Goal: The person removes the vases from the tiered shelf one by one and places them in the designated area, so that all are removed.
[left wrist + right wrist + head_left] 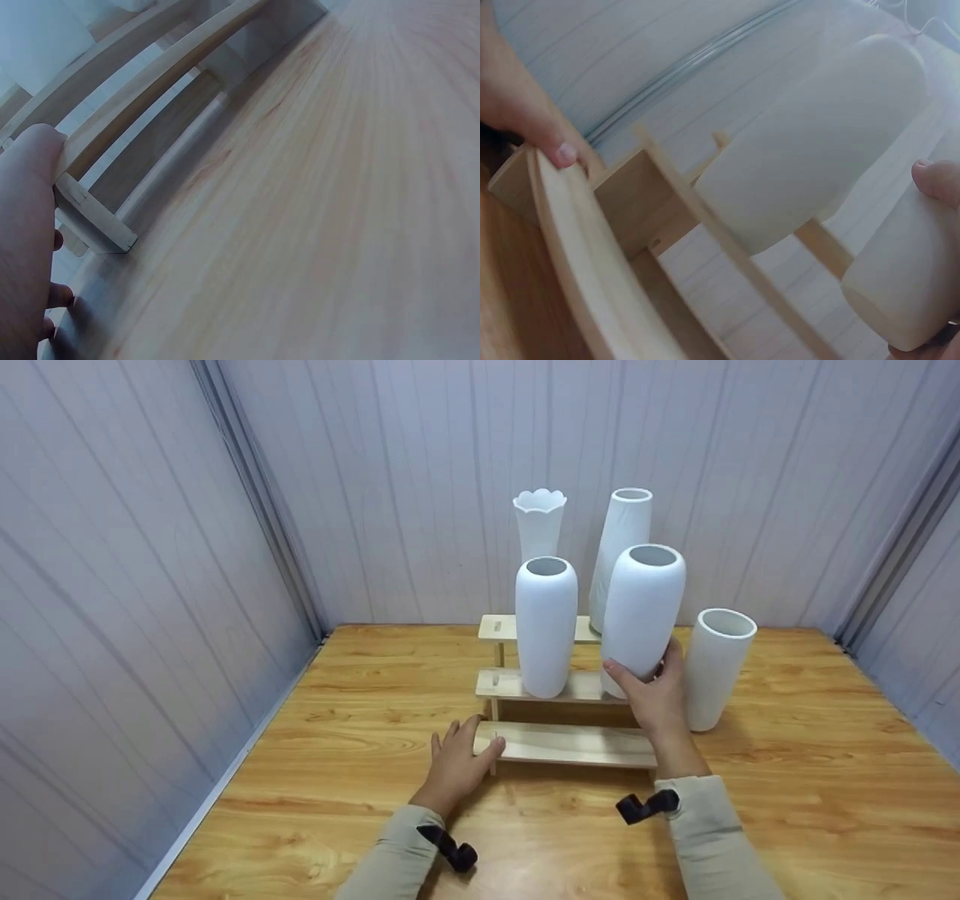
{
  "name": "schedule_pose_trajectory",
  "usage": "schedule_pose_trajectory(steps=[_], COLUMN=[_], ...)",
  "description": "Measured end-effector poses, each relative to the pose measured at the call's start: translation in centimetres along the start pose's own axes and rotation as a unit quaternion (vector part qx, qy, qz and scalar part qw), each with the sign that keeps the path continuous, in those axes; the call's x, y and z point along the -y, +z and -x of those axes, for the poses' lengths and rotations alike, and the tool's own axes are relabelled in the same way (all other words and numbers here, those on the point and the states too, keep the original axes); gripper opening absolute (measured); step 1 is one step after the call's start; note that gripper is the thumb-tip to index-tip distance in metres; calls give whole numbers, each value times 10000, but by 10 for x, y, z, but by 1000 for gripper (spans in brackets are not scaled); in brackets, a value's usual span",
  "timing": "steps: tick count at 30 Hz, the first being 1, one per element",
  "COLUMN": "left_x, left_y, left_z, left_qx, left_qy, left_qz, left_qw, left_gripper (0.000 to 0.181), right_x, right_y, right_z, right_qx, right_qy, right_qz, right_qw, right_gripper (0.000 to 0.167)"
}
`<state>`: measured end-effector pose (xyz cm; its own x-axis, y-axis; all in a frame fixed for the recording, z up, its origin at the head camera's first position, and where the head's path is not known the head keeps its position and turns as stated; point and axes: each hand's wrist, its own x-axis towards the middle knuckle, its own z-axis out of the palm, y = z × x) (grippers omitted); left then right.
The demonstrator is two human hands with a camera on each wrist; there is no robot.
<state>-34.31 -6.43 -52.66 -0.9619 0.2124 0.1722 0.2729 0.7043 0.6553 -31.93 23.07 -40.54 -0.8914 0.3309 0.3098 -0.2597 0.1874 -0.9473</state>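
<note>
The right hand [660, 697] has its thumb and fingers curled round the lower part of a smooth white vase [643, 607], the thumb on the near side and the fingers mostly hidden behind. This vase is at the right end of the middle shelf [506, 682] of a three-tier wooden display stand; whether its base touches the board is not clear. The left hand [457, 757] is spread, fingers fairly straight, at the left end of the bottom shelf [566, 744], its thumb on the board and its other fingers beyond the end.

A matching vase [546, 634] stands upright on the left part of the middle shelf. Behind it rises a scallop-rimmed vase [540, 525], its base hidden. A tapered vase [621, 540] stands at the right of the top shelf [489, 627], behind the gripped one. Just right of the right hand, a cylindrical vase [716, 679] stands upright on the wood-grain table [375, 697]. Beige sleeves [709, 817] cover both forearms, and pale panelled walls [420, 495] enclose the table.
</note>
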Motion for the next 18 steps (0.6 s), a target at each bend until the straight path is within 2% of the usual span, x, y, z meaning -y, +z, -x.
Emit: schedule_pose_trajectory(steps=[5,11,18], left_x=[1,-1,-1], left_y=[0,-2,-1], left_z=[0,3,3], left_qx=[-18,90,16], left_qy=[47,37,3], left_qz=[-2,-7,-61], left_qw=[10000,10000,10000], left_gripper=[80,81,82], right_x=[6,-1,-8], right_y=[-10,-28,-53], right_z=[7,13,24], right_qx=[-16,-56,193], right_qy=[-131,-354,-535], right_qz=[64,314,273], right_qw=[9999,9989,9980], right_gripper=[100,97,94])
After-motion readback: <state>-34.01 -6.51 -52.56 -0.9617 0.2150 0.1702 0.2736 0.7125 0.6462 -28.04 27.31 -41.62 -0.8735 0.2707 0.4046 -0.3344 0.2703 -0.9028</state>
